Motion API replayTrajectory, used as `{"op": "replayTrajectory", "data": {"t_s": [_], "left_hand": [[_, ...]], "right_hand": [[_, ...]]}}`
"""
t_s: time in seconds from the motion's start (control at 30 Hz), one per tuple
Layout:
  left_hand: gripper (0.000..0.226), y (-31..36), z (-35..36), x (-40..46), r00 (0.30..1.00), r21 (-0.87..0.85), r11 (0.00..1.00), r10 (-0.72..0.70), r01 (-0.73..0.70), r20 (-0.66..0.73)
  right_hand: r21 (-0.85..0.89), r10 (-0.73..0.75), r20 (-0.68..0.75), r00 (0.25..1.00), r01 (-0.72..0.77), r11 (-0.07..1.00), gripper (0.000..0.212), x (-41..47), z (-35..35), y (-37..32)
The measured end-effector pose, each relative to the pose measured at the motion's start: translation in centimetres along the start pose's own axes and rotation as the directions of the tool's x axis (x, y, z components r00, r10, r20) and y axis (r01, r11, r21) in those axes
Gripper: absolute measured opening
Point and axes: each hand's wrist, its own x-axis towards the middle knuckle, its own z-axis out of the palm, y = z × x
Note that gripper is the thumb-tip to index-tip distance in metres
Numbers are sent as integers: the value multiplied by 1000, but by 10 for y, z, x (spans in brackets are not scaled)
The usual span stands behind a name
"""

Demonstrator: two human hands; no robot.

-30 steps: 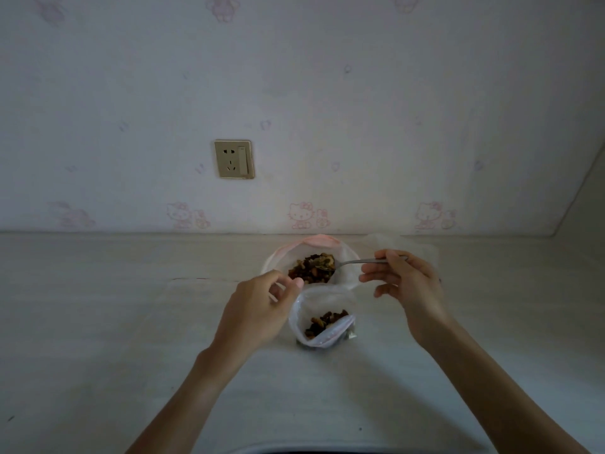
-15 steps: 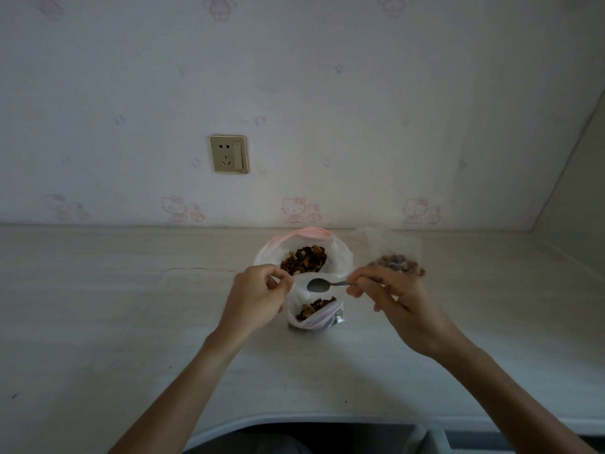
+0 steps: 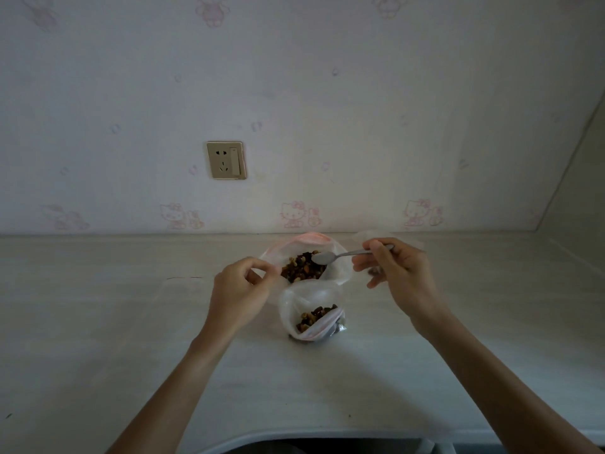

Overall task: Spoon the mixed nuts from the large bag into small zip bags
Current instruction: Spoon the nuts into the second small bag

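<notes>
1. Pale countertop (image 3: pixel 98 322) runs below patterned wallpaper with a wall socket (image 3: pixel 226 160).
2. Large bag (image 3: pixel 337 267) of nuts sits just behind the small zip bag (image 3: pixel 294 303).
3. Right hand (image 3: pixel 402 273) pinches the spoon (image 3: pixel 322 257), handle pointing right, bowl over the large bag's nuts.
4. Left hand (image 3: pixel 239 290) pinches the small bag's rim open.

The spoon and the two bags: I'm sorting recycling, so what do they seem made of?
The spoon looks like polished metal, likely steel: grey with a bright sheen. The large bag and small zip bag look like thin, glossy, see-through plastic film: crinkled, nuts visible inside.
</notes>
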Motion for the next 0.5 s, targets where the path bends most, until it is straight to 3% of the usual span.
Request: {"op": "replayTrajectory", "data": {"t_s": [0.07,0.13,0.2,0.27,0.5], "left_hand": [[19,-5,1,7,992,2,1000,10,-9,-122],[44,-11,5,17,988,37,999,3,3,-153],[75,-16,12,30,997,97,994,-49,54,-61],[91,-18,18,44,993,110,989,-102,96,52],[84,-8,35,83,968,55,997,-64,53,242]], "right_hand": [[-20,38,-31,999,-39,999,22,10,5,5],[-80,50,-44,998,-53,995,23,19,11,12],[-152,51,-36,998,-56,987,24,26,19,17],[-234,46,-25,999,-51,971,25,33,28,23],[-446,-86,-61,994,50,894,28,41,45,44]]}}
